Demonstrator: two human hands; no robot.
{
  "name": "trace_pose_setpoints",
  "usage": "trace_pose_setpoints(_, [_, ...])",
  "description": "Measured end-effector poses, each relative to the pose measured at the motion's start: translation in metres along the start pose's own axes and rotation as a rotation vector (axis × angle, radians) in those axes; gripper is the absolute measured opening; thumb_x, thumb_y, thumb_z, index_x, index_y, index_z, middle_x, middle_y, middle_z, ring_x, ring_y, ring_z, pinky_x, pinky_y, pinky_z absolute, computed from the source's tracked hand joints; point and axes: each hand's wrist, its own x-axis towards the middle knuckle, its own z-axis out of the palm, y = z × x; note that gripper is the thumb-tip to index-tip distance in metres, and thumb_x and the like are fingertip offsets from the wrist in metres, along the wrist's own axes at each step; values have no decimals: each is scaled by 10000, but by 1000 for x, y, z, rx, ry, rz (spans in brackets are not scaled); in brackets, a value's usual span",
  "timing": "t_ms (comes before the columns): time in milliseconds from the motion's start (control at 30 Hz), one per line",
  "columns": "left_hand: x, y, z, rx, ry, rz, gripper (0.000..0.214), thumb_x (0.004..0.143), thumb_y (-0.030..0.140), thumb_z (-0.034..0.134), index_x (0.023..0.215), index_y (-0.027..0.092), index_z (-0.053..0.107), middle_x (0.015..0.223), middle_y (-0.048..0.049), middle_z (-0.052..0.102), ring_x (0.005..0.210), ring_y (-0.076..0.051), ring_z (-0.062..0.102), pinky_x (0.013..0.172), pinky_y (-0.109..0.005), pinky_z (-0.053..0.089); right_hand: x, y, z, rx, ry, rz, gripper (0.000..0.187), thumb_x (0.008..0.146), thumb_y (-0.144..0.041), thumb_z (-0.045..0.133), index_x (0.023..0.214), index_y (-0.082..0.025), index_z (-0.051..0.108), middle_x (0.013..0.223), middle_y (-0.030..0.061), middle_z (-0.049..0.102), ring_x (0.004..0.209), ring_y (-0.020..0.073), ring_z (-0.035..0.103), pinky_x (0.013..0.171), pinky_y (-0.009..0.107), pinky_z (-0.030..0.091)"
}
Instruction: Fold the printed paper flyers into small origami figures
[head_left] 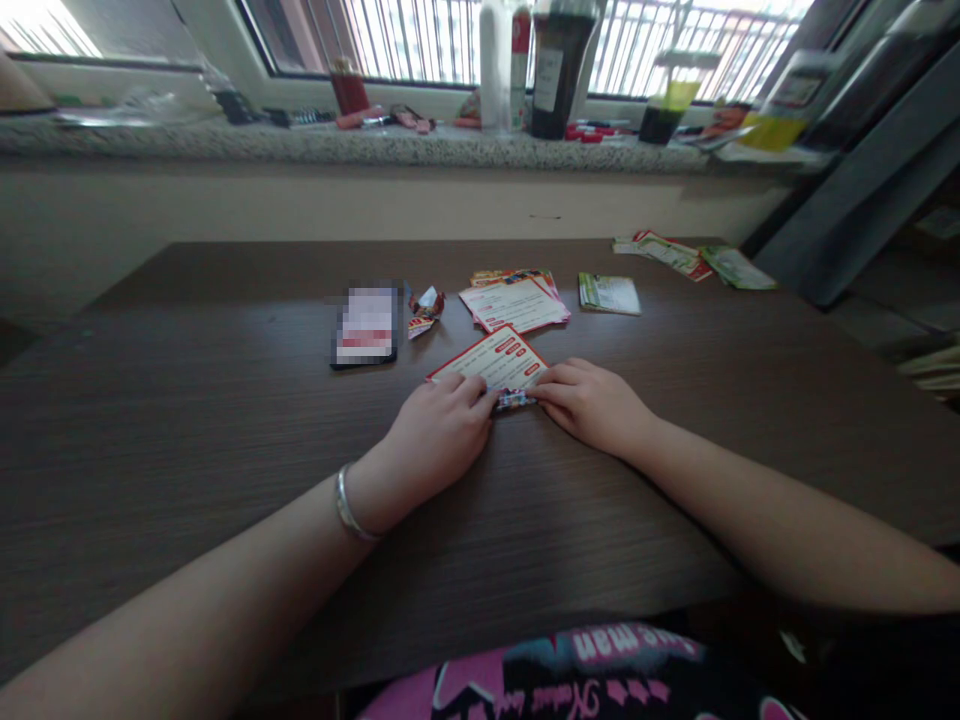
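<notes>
A red-and-white paper leaflet [495, 362] lies on the dark wooden table [225, 420] in front of me. Its near edge is folded up into a narrow strip. My left hand [435, 440], with a silver bracelet at the wrist, presses the left part of that fold with bent fingers. My right hand [592, 403] pinches the right end of the same fold. Both hands touch the leaflet and nearly meet at its near edge.
A phone [365, 325] lies left of the leaflet, a crumpled wrapper [424, 310] beside it. A stack of similar leaflets [516, 301], a green card [609, 293] and more papers [675, 253] lie farther back. Bottles and clutter line the stone window sill [375, 145].
</notes>
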Motion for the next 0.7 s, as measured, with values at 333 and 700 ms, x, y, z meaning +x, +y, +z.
trace_pose_setpoints(333, [1, 2, -4, 31, -45, -1, 337, 947, 271, 436, 1210, 145, 605, 1065, -112, 643, 994, -279, 576, 768, -394, 500, 1, 3, 2, 64, 11, 30, 266, 929, -216, 494, 1078, -197, 714, 1012, 73, 684, 904, 198, 566, 829, 340, 480])
trace_pose_setpoints(700, [1, 2, -2, 22, -11, 5, 360, 949, 277, 438, 1268, 184, 578, 1063, -113, 641, 986, -271, 569, 740, -377, 492, 0, 1, -1, 0, -14, 25, 272, 940, -236, 483, 1085, -213, 712, 995, 71, 688, 888, 194, 576, 780, 323, 476])
